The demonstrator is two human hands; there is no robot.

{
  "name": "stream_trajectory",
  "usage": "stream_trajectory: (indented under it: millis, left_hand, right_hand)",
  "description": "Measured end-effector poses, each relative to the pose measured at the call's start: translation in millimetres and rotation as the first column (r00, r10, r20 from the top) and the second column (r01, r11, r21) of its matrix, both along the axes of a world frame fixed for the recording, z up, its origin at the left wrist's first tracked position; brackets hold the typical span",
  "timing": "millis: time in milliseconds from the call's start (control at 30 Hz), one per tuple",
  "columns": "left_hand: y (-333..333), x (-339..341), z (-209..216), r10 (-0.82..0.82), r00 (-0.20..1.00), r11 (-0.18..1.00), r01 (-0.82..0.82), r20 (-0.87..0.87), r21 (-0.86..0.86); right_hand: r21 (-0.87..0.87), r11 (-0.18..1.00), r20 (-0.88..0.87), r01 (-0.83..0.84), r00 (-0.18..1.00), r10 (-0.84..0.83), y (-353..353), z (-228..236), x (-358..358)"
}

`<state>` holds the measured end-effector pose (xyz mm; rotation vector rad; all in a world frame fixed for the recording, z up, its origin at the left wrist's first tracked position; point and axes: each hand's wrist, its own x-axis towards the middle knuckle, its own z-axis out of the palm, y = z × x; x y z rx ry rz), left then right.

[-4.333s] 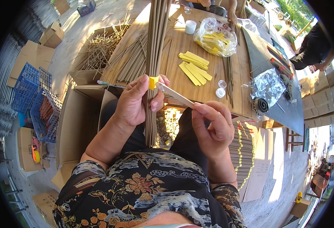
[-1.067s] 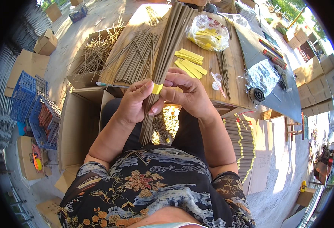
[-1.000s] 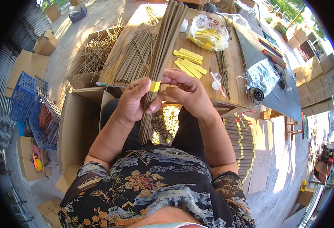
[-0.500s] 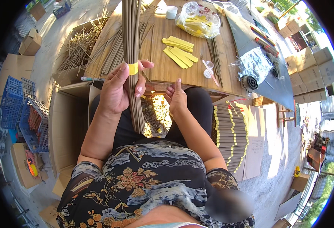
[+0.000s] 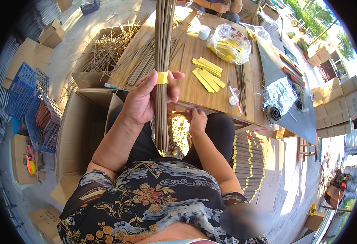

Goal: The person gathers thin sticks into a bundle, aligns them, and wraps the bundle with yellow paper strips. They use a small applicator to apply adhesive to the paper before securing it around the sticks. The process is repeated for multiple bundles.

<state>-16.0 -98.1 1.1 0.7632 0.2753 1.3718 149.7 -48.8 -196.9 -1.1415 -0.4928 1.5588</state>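
Upright in my left hand [image 5: 144, 97] stands a bundle of thin brown sticks [image 5: 162, 49], like incense sticks. A yellow paper band [image 5: 162, 77] circles it at my thumb and fingers, which close around the sticks. The bundle's lower end hangs between my knees. My right hand [image 5: 197, 122] is at the table's front edge, apart from the bundle, its fingers curled in; whatever they hold, if anything, cannot be made out. Beyond it, flat yellow paper strips [image 5: 209, 75] lie in two small stacks on the wooden table [image 5: 186, 91].
Loose sticks [image 5: 146, 61] lie on the table's left. A plastic bag of yellow strips [image 5: 229, 44], a white jar [image 5: 204, 32] and a small open pot [image 5: 234, 99] stand there too. Banded bundles [image 5: 247, 162] lie at right. An open carton [image 5: 85, 126] stands left. Another person's hands [image 5: 221, 7] show at the far side.
My view has shifted, so the scene sits lower and further right. My left hand still grips the banded bundle. The right hand's raised thumb has come down and its fingers have curled in.
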Motion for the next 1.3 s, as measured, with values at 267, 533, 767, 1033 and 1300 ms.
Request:
stream_trajectory:
  millis: [267,533,767,1033,1300]
  left_hand:
    - [3,7,6,0.172,0.985,0.985,-0.172,0.021,-0.003]
    - [2,-11,45,0.318,0.945,0.937,-0.302,-0.074,0.176]
    - [5,-13,48,0.42,0.902,0.899,-0.429,0.103,0.091]
    - [-4,-1,48,0.483,0.868,0.875,-0.482,-0.119,0.033]
    - [9,-29,39,0.136,0.991,0.99,-0.136,0.013,0.045]
  right_hand:
    - [0.458,0.6,0.131,-0.656,0.717,0.684,-41,174,-7]
    - [0.221,0.333,0.575,-0.917,0.399,0.715,-59,195,5]
    - [0.129,0.4,0.892,-0.907,0.282,0.353,-51,209,3]
    - [0.269,0.487,0.84,-0.831,0.449,0.304,-45,204,-38]
    - [0.161,0.365,0.366,-0.917,0.399,0.84,-49,210,-37]
